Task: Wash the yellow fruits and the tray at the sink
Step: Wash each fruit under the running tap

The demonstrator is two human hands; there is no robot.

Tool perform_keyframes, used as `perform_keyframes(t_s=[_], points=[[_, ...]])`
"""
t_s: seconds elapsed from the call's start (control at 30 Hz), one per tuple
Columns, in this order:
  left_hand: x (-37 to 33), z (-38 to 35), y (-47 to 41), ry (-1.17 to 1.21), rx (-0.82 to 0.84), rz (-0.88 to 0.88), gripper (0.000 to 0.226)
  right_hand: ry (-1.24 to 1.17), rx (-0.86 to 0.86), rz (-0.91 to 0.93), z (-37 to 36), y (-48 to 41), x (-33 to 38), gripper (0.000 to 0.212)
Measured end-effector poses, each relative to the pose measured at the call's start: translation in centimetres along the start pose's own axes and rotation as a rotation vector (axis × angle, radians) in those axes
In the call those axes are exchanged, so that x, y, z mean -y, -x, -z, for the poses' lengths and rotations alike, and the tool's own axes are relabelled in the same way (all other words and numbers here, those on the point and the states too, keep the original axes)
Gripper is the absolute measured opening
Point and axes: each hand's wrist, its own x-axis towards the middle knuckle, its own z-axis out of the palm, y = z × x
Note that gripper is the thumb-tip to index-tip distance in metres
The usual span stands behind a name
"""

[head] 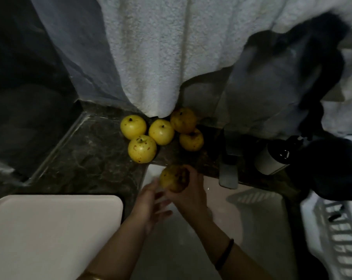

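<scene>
At the far left the pale tray (49,235) lies flat on the dark counter (86,158), apart from the sink (248,219). Beyond it five yellow fruits (142,148) sit clustered on the counter. Over the basin the left hand (151,207) is blurred, fingers spread and holding nothing. Just beside it the right hand (191,197) cups a sixth fruit (174,178). This looks like the fruit-washing step. No water shows at the tap (228,170), so the next move probably calls for bringing the fruit right, beneath it, gripped firmly.
</scene>
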Motion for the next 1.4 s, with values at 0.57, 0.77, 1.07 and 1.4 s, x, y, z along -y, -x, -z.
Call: perform_keyframes(t_s=[0.57,0.77,1.07,1.4], points=[[4.8,-5.5,-3.4,-0.010,0.226,0.252,0.038,0.451,-0.419,0.165,14.6,0.3,4.6,0.021],[5.6,-7.7,-4.2,0.032,0.267,0.226,0.062,0.805,-0.092,-0.089,12.6,-7.4,5.9,0.063],[4.8,-10.0,-5.3,0.040,0.307,0.189,0.044,1.012,-0.081,-0.159,11.4,-9.2,6.1,0.069],[5.7,-10.0,-5.7,0.036,0.301,0.193,0.049,1.043,-0.034,-0.183,11.6,-9.9,6.5,0.064]])
